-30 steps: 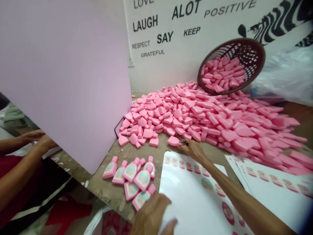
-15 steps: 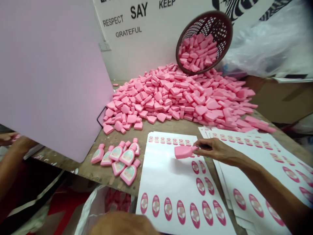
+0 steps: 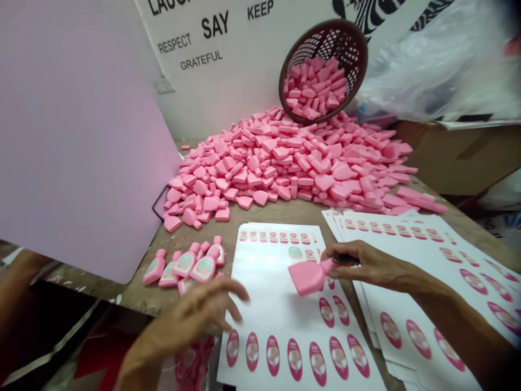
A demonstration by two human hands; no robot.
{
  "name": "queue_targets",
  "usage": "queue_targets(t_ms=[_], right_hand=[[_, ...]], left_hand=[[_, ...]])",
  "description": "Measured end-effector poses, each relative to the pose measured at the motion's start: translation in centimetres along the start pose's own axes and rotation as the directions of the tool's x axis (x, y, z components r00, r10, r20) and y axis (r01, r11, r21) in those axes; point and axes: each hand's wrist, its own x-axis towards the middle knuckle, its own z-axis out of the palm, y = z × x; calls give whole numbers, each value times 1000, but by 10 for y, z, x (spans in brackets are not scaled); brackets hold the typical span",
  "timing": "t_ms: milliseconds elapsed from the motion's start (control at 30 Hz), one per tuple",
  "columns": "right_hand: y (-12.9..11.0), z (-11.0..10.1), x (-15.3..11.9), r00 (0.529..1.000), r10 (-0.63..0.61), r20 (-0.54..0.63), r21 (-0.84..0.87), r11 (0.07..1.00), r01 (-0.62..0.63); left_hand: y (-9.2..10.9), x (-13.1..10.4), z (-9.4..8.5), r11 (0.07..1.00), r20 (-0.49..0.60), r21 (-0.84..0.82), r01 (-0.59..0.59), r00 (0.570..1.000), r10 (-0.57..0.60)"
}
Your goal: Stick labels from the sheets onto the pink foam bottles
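My right hand [image 3: 352, 260] grips a small pink plastic bottle [image 3: 306, 277] by its neck and holds it tilted over a sheet of stickers [image 3: 264, 293]. A thin dark object [image 3: 345, 259] also shows between those fingers; its kind is unclear. On the sheet are rows of oval pink stickers and small ones along the top, plus a pale green label [image 3: 296, 252]. My left hand [image 3: 199, 307], slightly blurred, has its fingers apart and nothing in them, above the sheet's left edge. Beside it lies a group of pink bottles with labels [image 3: 185, 263], partly covered by that hand.
A large heap of unlabelled pink bottles [image 3: 268, 163] spreads across the table's back below a tipped brown basket [image 3: 358, 76]. More sticker sheets [image 3: 391, 282] lie at right. A pink board [image 3: 81, 136] stands at left, with another person's arm [image 3: 24, 277] beyond it.
My left hand has risen from the bottom edge toward the sheet and its fingers have come into view. The bottle in my right hand has turned and dropped slightly, exposing the green label.
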Motion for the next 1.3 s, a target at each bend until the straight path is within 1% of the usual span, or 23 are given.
queue_targets(t_ms=[33, 67, 100, 133, 200, 233, 267, 300, 333, 367, 400, 433, 467, 500, 533, 600, 667, 700, 767, 867, 967, 1133, 1300], right_hand=[[-2, 1, -1, 999, -4, 49, 12, 1000, 4], [-5, 4, -1, 995, -15, 95, 26, 1000, 12], [-8, 6, -2, 990, -30, 135, 42, 999, 25], [-11, 10, -2, 984, -51, 169, 59, 997, 41], [-19, 18, -2, 969, -95, 227, 94, 993, 76], [-22, 22, -2, 963, -114, 244, 109, 990, 90], [-24, 26, -2, 959, -128, 254, 122, 987, 99], [-25, 29, -1, 955, -137, 264, 131, 986, 105], [-24, 31, 1, 953, -141, 267, 135, 985, 108], [-21, 33, 3, 957, -142, 254, 140, 984, 109], [-16, 34, 7, 965, -141, 219, 148, 983, 110], [-9, 35, 11, 979, -130, 155, 148, 983, 107], [-1, 36, 17, 993, -108, 53, 137, 986, 100], [9, 37, 23, 994, -74, -77, 114, 990, 83], [20, 39, 30, 976, -35, -213, 81, 995, 53], [40, 43, 43, 901, 28, -433, 0, 1000, -31], [56, 49, 54, 834, 31, -551, -81, 993, -91], [61, 51, 58, 818, 10, -575, -131, 986, -104], [67, 56, 62, 802, -57, -595, -248, 962, -116], [70, 60, 64, 793, -151, -591, -403, 906, -128], [70, 63, 64, 784, -202, -587, -487, 861, -143], [70, 67, 65, 783, -225, -580, -542, 824, -165], [70, 66, 65, 800, -185, -571, -492, 857, -153]], left_hand=[[-2, 8, 7, 994, 204, -83, 76, 977, -58], [-3, 13, 16, 973, 363, -166, 161, 927, -91], [-4, 16, 27, 935, 493, -243, 260, 863, -111], [-6, 17, 40, 887, 524, -314, 340, 841, -137], [-7, 15, 67, 784, 538, -429, 449, 824, -178], [-8, 12, 80, 724, 584, -472, 504, 793, -171], [-9, 9, 92, 640, 673, -499, 584, 727, -139], [-10, 6, 102, 541, 761, -507, 672, 643, -85], [-11, 4, 110, 440, 819, -503, 744, 572, -30], [-12, 2, 117, 351, 845, -501, 791, 534, 1], [-13, 1, 122, 289, 842, -514, 808, 539, -9], [-14, 1, 125, 257, 815, -546, 798, 576, -58], [-16, 3, 127, 257, 763, -590, 766, 632, -133], [-17, 7, 128, 285, 694, -629, 723, 688, -213], [-19, 12, 130, 333, 621, -653, 681, 732, -281], [-22, 25, 133, 448, 490, -657, 606, 795, -356], [-25, 38, 139, 533, 403, -642, 551, 834, -376], [-26, 43, 143, 560, 374, -637, 530, 847, -377], [-28, 52, 152, 589, 358, -625, 511, 859, -366], [-30, 60, 166, 633, 348, -591, 499, 866, -358], [-32, 64, 179, 662, 322, -563, 495, 869, -377], [-36, 67, 187, 699, 345, -532, 478, 876, -337], [-40, 66, 185, 694, 373, -553, 461, 882, -288]])
